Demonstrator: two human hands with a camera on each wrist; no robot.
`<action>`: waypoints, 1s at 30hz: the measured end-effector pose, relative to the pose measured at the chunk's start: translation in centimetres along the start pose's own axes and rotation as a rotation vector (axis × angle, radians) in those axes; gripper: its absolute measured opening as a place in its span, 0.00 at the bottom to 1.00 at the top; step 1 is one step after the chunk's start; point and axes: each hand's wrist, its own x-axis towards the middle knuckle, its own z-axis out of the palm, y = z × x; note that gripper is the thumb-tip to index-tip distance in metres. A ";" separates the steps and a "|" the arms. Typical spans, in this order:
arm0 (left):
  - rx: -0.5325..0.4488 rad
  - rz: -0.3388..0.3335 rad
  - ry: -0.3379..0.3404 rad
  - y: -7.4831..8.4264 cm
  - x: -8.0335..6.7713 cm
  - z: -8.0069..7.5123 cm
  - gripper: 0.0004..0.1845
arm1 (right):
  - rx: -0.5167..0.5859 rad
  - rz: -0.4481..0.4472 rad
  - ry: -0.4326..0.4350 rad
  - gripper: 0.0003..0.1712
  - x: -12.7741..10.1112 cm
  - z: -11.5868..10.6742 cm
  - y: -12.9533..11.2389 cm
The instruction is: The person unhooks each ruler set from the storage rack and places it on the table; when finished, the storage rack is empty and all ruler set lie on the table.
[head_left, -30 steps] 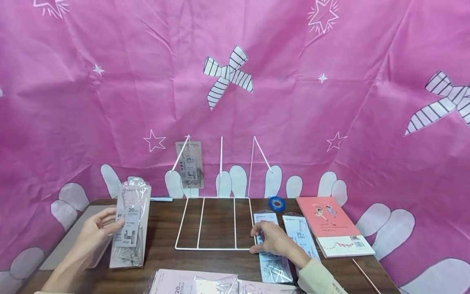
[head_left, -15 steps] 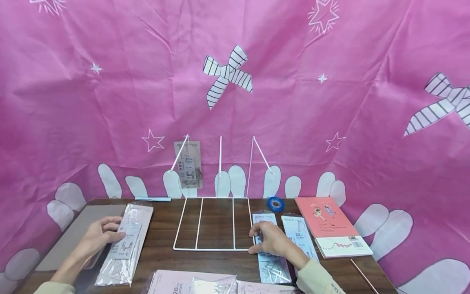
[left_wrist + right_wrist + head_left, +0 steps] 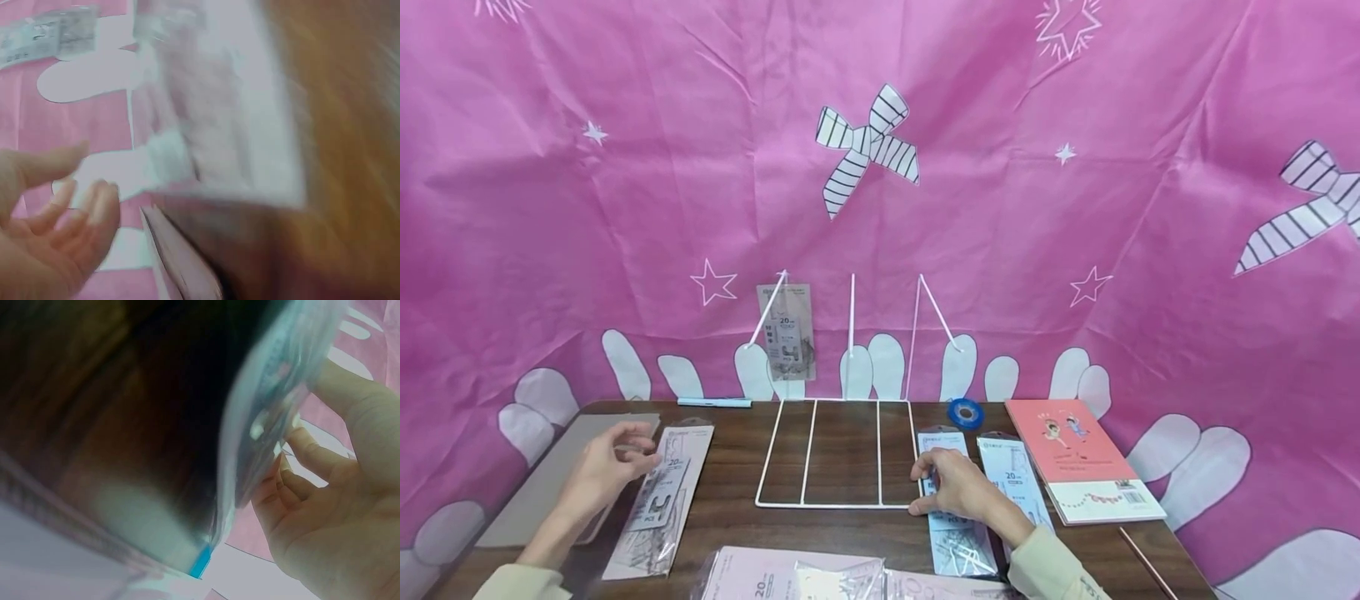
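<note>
My left hand (image 3: 601, 477) hovers over a pinkish-white carded packet (image 3: 662, 508) on the table, its fingers relaxed and apart. The packet has clear plastic, a "20 PCS" label and small metal pieces inside. In the left wrist view the left hand (image 3: 59, 231) holds nothing, and a packet there is blurred. My right hand (image 3: 958, 492) rests over a bluish carded packet (image 3: 958, 550), thumb and fingertips near its left edge. In the right wrist view the fingertips (image 3: 294, 428) touch the packet's plastic. A similar bluish packet (image 3: 1011, 462) lies just right of it, partly behind the wrist.
Between the hands stands a white wire rack (image 3: 820, 505) with upright arms; one packet (image 3: 786, 333) hangs at its left. Pink packets (image 3: 737, 575) lie in front. Around are a blue tape roll (image 3: 966, 413), red booklet (image 3: 1075, 442), grey pad (image 3: 542, 492), pen (image 3: 715, 402) and thin rod (image 3: 1150, 565).
My left hand has laid the upright packet down flat on the table at the left, then let go and lifted slightly. The right hand has stayed over the bluish packet.
</note>
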 end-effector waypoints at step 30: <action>-0.547 -0.002 -0.050 8.8 13.9 10.9 0.32 | 0.032 -0.013 0.005 0.23 0.0 -0.1 0.3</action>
